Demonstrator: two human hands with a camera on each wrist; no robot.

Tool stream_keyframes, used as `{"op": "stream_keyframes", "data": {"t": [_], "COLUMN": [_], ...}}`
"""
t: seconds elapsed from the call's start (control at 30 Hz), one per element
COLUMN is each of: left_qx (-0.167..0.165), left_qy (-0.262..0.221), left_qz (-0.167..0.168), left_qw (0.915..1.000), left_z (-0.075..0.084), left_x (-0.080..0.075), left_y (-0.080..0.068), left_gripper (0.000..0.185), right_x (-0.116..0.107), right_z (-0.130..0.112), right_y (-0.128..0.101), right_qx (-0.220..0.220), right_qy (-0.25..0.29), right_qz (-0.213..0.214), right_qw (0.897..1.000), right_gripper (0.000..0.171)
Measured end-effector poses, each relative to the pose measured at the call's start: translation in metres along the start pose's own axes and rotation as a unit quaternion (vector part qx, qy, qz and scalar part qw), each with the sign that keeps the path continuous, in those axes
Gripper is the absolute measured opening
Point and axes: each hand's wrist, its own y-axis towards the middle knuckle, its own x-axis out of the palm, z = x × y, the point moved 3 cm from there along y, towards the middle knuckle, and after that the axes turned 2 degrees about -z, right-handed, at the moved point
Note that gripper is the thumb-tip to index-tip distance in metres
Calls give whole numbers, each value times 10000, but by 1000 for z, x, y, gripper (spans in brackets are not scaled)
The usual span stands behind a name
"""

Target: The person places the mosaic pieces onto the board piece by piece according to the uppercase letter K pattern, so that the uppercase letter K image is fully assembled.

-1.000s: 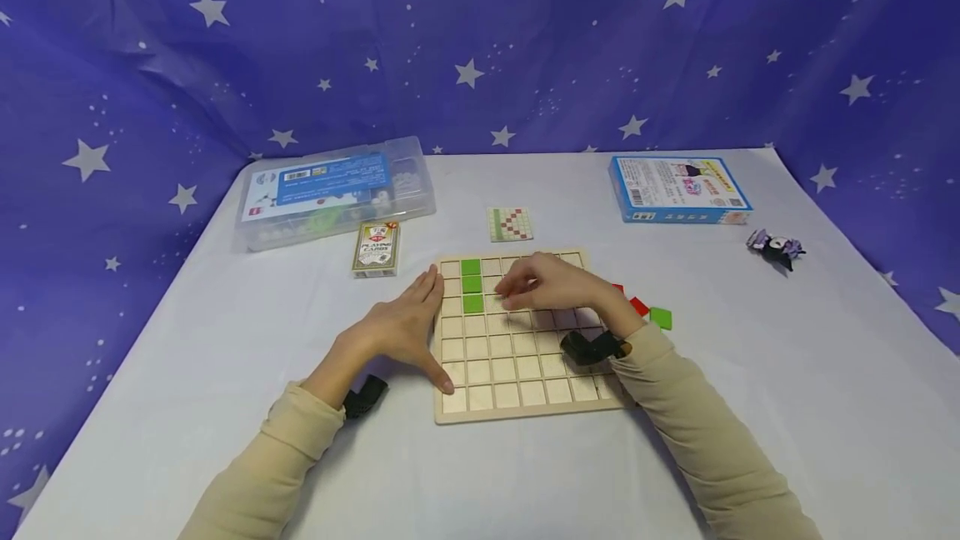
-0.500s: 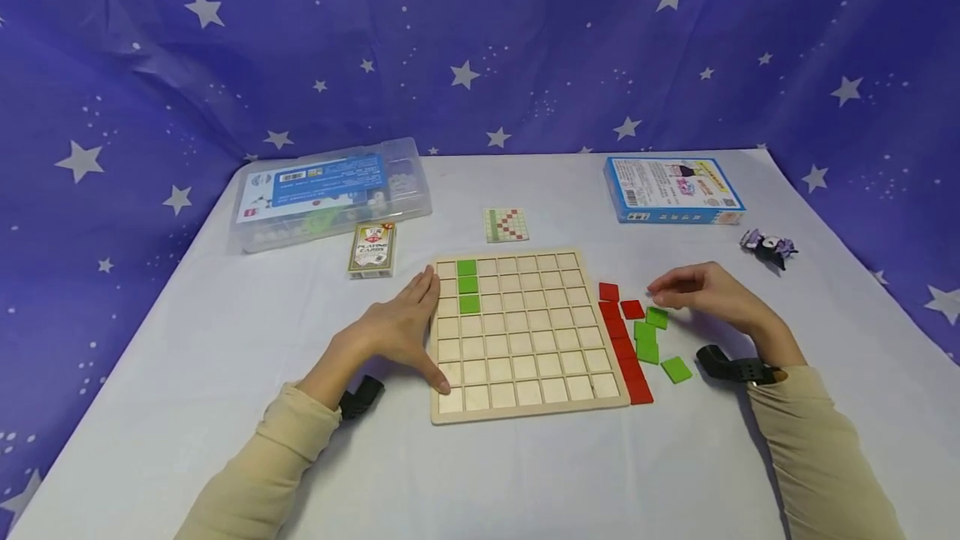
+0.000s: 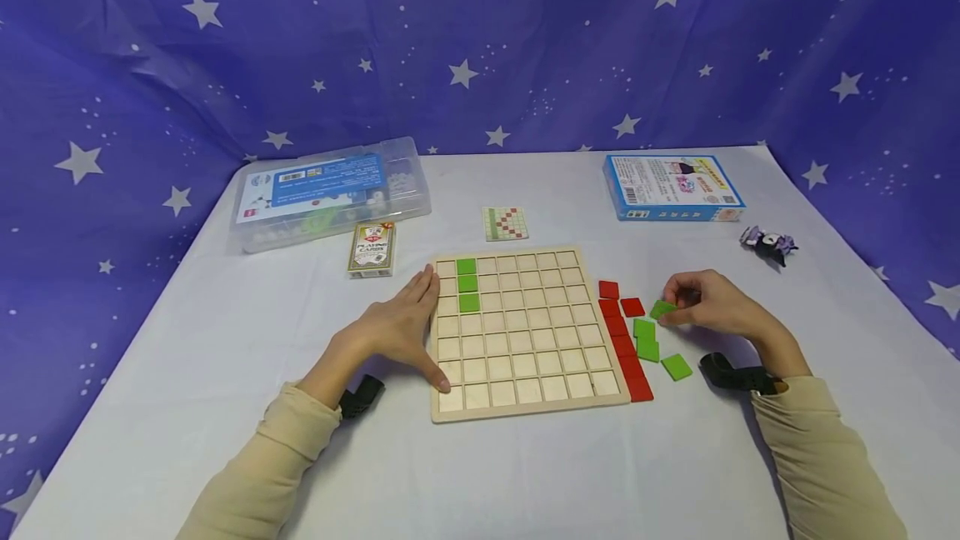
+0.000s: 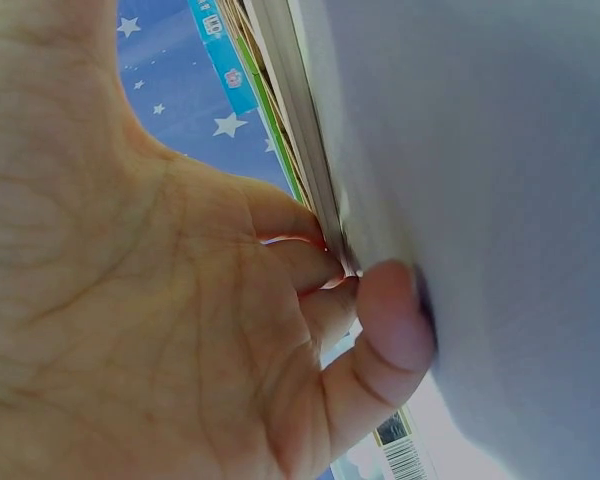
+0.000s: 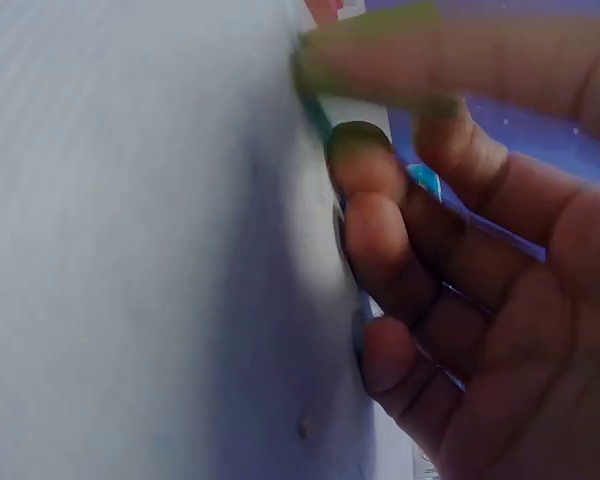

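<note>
My left hand [image 3: 400,326] rests along the left edge of a wooden grid board [image 3: 528,365], its thumb over the near left corner and its fingers extended by the far part of that edge. Three green tiles [image 3: 468,282] lie one below another in the board's second column. Right of the board, my right hand [image 3: 712,304] pinches a green square tile [image 3: 662,309] between thumb and fingers. In the right wrist view this tile [image 5: 395,22] is blurred and partly hidden by the thumb. Other green tiles [image 3: 677,367] lie just in front of that hand.
Several red tiles [image 3: 618,336] line the board's right side. Behind the board lies a small patterned card [image 3: 506,223]. A playing card box [image 3: 372,250] and a clear plastic case [image 3: 405,182] stand back left. A blue box [image 3: 675,186] and a small dark figurine [image 3: 769,246] are back right.
My right hand has moved from over the board to the loose tiles on the right and taken hold of a green one. The left hand stays at the board's edge.
</note>
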Motion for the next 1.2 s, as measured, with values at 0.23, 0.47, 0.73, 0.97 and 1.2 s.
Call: {"op": "stream_keyframes", "data": {"t": [0.23,0.47,0.73,0.97,1.2], "left_qx": [6,25,-46,-13,-23], "left_qy": [-46,-7,-3,-32,-63], "left_qz": [-12,-12,-64,-59,-52], "left_qw": [10000,10000,10000,10000,10000], "left_z": [-1,-2,-3,-3,-3], "left_x": [0,0,-2,-1,0], "left_y": [0,1,-1,0,1], "left_gripper": [151,152,152,152,153], "right_x": [-5,-8,0,24,57], "right_z": [5,5,-23,-74,-124], "right_y": [-3,-2,6,28,53], "right_qx": [297,-147,-612,-722,-1177], "right_qy": [-9,766,1459,1521,1664], "right_qz": [460,459,535,113,-377], "right_qw": [9985,9959,9860,9857,9783], "right_gripper": [27,28,26,18,15]}}
